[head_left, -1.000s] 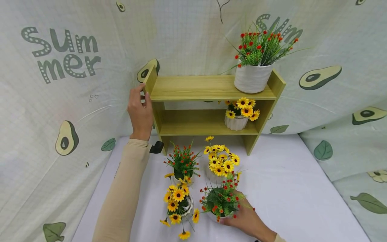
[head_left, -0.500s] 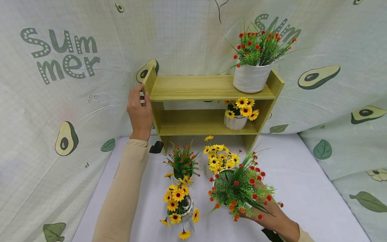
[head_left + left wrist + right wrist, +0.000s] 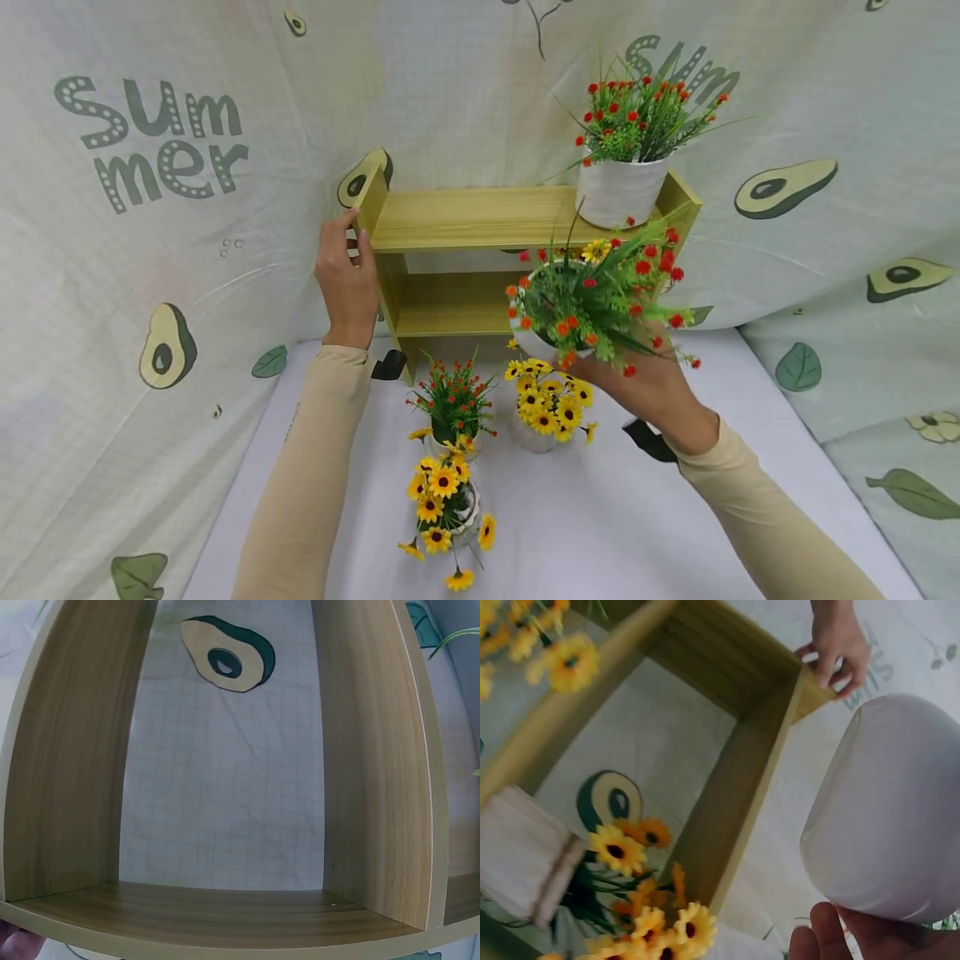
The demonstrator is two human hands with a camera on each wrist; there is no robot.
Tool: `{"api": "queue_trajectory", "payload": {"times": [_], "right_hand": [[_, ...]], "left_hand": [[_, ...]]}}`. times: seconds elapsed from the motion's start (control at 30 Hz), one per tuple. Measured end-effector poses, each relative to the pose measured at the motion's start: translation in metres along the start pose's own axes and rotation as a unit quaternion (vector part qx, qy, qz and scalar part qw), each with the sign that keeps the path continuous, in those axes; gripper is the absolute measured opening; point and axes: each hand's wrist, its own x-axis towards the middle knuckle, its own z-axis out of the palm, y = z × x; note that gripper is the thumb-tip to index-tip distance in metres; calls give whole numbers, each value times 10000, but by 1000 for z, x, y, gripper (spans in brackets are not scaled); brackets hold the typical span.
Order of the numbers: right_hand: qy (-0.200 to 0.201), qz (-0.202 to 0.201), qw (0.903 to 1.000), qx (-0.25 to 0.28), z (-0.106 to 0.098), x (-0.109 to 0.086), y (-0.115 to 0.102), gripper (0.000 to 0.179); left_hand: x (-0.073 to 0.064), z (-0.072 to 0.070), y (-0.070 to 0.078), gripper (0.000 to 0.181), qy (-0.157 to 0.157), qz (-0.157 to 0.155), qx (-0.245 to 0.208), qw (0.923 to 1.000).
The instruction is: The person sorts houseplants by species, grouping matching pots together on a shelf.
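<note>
My right hand [image 3: 660, 387] holds a white pot [image 3: 531, 337] of red flowers and grass up in the air, in front of the shelf's right half. The right wrist view shows the pot's smooth side [image 3: 889, 814] with fingers [image 3: 829, 934] at it. My left hand [image 3: 347, 283] grips the upper left side panel of the two-tier wooden shelf [image 3: 472, 217]. A larger white pot [image 3: 621, 193] of red flowers stands on the top board's right end. Below it, a ribbed pot [image 3: 525, 851] of yellow sunflowers is mostly hidden in the head view by the held plant.
On the white table [image 3: 637, 525] stand a small red-flowered plant [image 3: 453, 400], a sunflower pot [image 3: 442, 487] nearer me and another sunflower pot [image 3: 543, 404] to the right. An avocado-print cloth [image 3: 172, 250] hangs behind and beside the shelf.
My right hand has lifted the red-flowered pot from the table, up and forward to the shelf's height. My left hand stays on the side panel.
</note>
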Motion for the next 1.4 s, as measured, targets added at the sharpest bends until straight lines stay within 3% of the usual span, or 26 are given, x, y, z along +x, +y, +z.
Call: {"api": "queue_trajectory", "payload": {"times": [0.03, 0.07, 0.1, 0.13, 0.23, 0.37, 0.47, 0.7, 1.13, 1.4], "right_hand": [[207, 740, 9913, 1064, -2, 13, -1, 65], [436, 1445, 9731, 1743, -2, 26, -2, 70], [438, 1981, 9598, 1937, -2, 36, -1, 73], [424, 2387, 9515, 1894, -2, 46, -2, 76], [349, 2874, 9481, 1318, 1, 71, 3, 87], [710, 2660, 9559, 1020, 8, 100, 14, 98], [769, 2648, 9585, 730, 13, 117, 22, 103], [650, 3101, 9480, 296, 23, 145, 37, 109], [365, 3332, 9410, -460, 39, 167, 53, 106], [411, 3018, 9433, -1321, 47, 172, 59, 100]], "left_hand": [[0, 0, 0, 30, 5, -2, 4, 10000], [0, 0, -1, 30, 13, -8, 5, 10000], [0, -1, -1, 30, 18, -18, 8, 10000], [0, -1, -1, 30, 20, -26, 16, 10000], [-1, -1, 0, 30, 10, -30, 31, 10000], [0, -2, 0, 30, -13, 22, 20, 10000], [0, -1, 0, 30, -27, 66, -5, 10000], [-1, 0, -1, 30, -21, 96, -18, 9999], [-1, 0, 1, 30, 19, 32, -32, 10000], [-2, 0, 1, 30, 44, -13, -41, 10000]]}}
